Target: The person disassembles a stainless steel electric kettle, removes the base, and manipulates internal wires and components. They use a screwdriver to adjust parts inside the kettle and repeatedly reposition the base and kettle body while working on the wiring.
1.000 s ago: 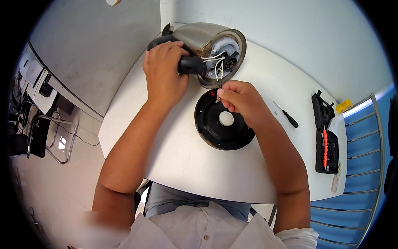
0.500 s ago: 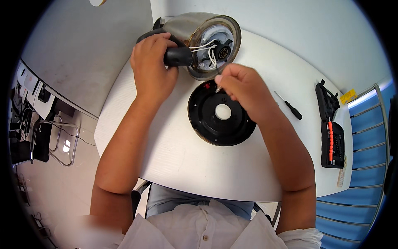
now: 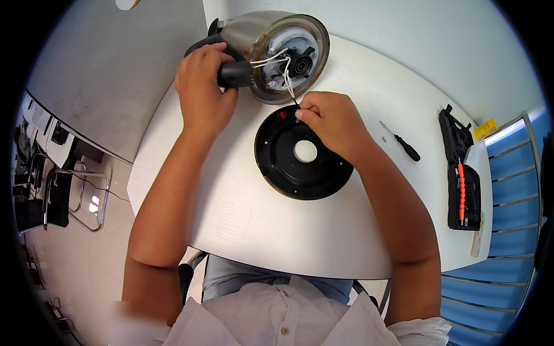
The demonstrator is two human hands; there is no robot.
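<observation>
Kettle, white wires in underside

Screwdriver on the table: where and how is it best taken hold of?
Probably by its thick black handle, from the near right: that end points there, while the slim shaft points away and left. It lies flat, so gripping across its width from above seems easiest.

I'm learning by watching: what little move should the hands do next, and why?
Perhaps the right hand should ease toward the kettle: white wires run from its open bottom to that hand, so tugging could strain them. The left hand holds the handle.
</observation>
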